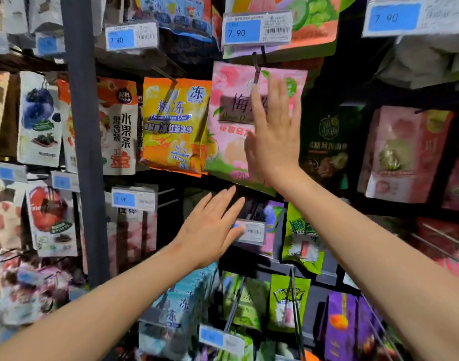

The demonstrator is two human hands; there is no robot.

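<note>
Left hand [210, 227] and right hand [274, 136] are straight-fingered, gripping nothing; best pinch the pink glossy plastic pouch [228, 118] behind the right fingertips, sliding it straight off the dark metal hook [255, 62].

Dark gap [189, 185] between pink pouch [229, 121] and price tag [251, 232]; orange pouch [173, 126], dark green pouch [326, 144] alongside.

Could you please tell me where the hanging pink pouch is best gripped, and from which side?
Probably its right edge, pinched from the right: the pink pouch hangs flat from its hook, the orange pouch crowds its left edge, and the right hand rests there.
</note>
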